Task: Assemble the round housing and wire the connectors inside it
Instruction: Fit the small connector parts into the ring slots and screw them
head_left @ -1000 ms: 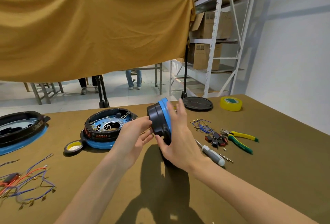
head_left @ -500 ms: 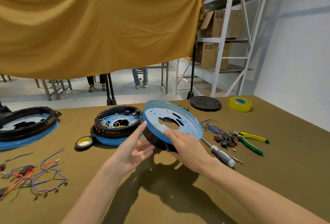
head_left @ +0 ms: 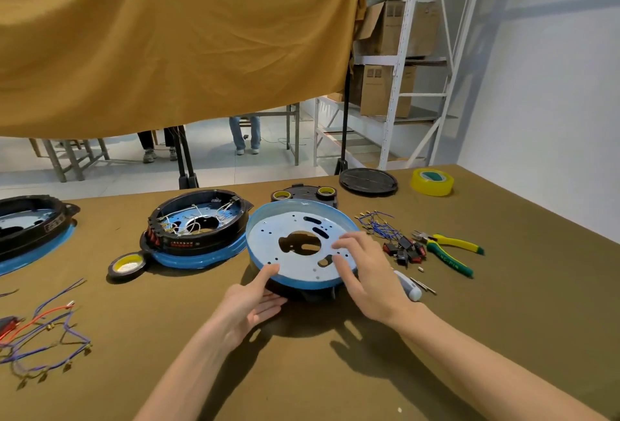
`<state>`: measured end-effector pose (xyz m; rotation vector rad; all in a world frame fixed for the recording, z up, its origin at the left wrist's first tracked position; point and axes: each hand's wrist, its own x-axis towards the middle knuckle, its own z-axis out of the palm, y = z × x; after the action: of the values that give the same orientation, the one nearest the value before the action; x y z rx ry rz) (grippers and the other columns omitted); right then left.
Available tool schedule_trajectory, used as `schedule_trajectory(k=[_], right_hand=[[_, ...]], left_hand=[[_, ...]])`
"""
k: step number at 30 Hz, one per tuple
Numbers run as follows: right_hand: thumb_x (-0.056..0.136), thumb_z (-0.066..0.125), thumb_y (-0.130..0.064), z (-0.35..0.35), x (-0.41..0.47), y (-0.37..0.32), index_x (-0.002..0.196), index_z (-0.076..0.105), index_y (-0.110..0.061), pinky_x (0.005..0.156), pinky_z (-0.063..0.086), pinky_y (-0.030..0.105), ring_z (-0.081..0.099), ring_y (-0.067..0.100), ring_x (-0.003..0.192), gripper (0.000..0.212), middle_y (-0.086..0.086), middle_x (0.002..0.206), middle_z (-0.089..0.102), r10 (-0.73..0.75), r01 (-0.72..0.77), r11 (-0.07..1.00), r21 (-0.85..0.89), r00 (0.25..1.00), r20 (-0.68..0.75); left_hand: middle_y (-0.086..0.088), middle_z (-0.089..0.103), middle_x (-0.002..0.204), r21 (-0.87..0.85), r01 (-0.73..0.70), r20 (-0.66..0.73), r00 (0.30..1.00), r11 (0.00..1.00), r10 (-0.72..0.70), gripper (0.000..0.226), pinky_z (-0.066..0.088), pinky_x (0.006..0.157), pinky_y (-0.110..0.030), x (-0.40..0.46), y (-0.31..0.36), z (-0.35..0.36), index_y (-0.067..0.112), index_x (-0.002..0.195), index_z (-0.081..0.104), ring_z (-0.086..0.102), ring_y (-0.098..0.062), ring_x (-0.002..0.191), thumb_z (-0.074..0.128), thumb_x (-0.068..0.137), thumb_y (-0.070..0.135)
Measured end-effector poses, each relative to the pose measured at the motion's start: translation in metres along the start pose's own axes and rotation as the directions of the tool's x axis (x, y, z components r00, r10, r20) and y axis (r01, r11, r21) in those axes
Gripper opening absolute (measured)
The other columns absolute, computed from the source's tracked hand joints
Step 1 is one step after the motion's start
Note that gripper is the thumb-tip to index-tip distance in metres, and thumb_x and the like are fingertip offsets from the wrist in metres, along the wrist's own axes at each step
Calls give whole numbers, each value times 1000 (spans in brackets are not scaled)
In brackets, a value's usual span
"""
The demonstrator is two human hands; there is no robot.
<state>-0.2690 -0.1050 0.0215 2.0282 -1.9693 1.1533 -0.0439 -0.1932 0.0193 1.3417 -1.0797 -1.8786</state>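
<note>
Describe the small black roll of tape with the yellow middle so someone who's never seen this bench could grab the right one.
Start at the wired black housing on its blue base, left of the plate under the hands. The black tape roll lies flat on the table against the housing's near-left edge. Unlike the yellow tape roll at the far right, it is small, dark-rimmed, with a yellow centre.

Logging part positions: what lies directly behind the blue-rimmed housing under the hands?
Behind the blue-rimmed housing a black part with two yellow-centred rings shows above its far rim; its lower portion is hidden by the housing.
</note>
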Motion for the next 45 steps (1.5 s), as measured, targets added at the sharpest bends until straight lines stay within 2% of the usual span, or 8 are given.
schedule_trajectory(k=[4, 11, 16, 24, 33, 37, 40, 45], right_hand=[[104, 52, -19, -20, 1, 32, 103, 68, -15, 87, 48, 36, 55, 14, 95, 16, -4, 99, 58, 234, -259, 962, -85, 946, -226], [98, 58, -20, -66, -17, 92, 108, 73, -17, 76, 50, 35, 65, 28, 95, 19, 7, 112, 70, 717, -706, 643, -297, 691, -92], [97, 65, -24, -72, -23, 100, 101, 75, -15, 78, 56, 33, 69, 20, 79, 14, 2, 90, 74, 731, -703, 670, -238, 681, 46], [92, 74, -15, -72, -28, 97, 98, 78, -10, 85, 53, 31, 67, 20, 105, 9, 7, 108, 74, 700, -665, 711, -229, 699, 143], [86, 80, -9, -81, -26, 98, 102, 80, -10, 76, 48, 26, 65, 16, 91, 17, 5, 104, 74, 754, -729, 656, -194, 632, 177], [89, 73, -5, -85, -25, 99, 99, 81, -10, 88, 51, 29, 65, 20, 101, 13, 7, 105, 75, 727, -697, 686, -208, 672, 142], [92, 72, -12, -84, -25, 96, 102, 77, -8, 80, 48, 28, 63, 19, 91, 12, 7, 98, 72, 726, -682, 681, -268, 677, 122], [92, 72, -22, -89, -24, 91, 84, 65, -8, 64, 48, 29, 62, 23, 78, 18, 8, 85, 66, 806, -705, 581, -407, 567, 167]], left_hand=[[-26, 72, 108, -27, -5, -13, 1000, 1000, 4, 62, 60, 77, -37, 1, -3, 7, -5, 113, 57, 76, -32, 94, 83, 80, 40], [-27, 75, 104, -31, 20, 64, 998, 999, -18, 81, 60, 78, -38, 9, -3, 13, -9, 118, 56, 77, -31, 93, 84, 70, 50], [-27, 75, 101, -31, 18, 107, 994, 999, -15, 88, 60, 81, -39, 16, -5, 9, -8, 121, 54, 77, -32, 93, 85, 64, 52], [-24, 77, 99, 29, -31, 95, 995, 999, 28, 92, 59, 83, -39, 22, -9, 10, -7, 120, 57, 78, -30, 92, 85, 57, 54], [-20, 78, 90, 24, -106, 82, 991, 994, 104, 72, 60, 80, -36, 29, -10, 10, -3, 103, 63, 78, -28, 87, 83, 59, 51], [-21, 78, 92, 20, -105, 86, 991, 994, 103, 70, 62, 71, -33, 30, -11, 10, -3, 105, 63, 78, -28, 88, 81, 63, 50], [-20, 78, 93, 26, -108, 93, 990, 994, 105, 72, 63, 71, -31, 31, -11, 9, -3, 107, 62, 78, -28, 89, 81, 63, 51], [-20, 78, 91, 25, -97, 92, 991, 995, 94, 77, 62, 75, -34, 34, -12, 8, -4, 107, 63, 78, -28, 88, 82, 57, 52]])
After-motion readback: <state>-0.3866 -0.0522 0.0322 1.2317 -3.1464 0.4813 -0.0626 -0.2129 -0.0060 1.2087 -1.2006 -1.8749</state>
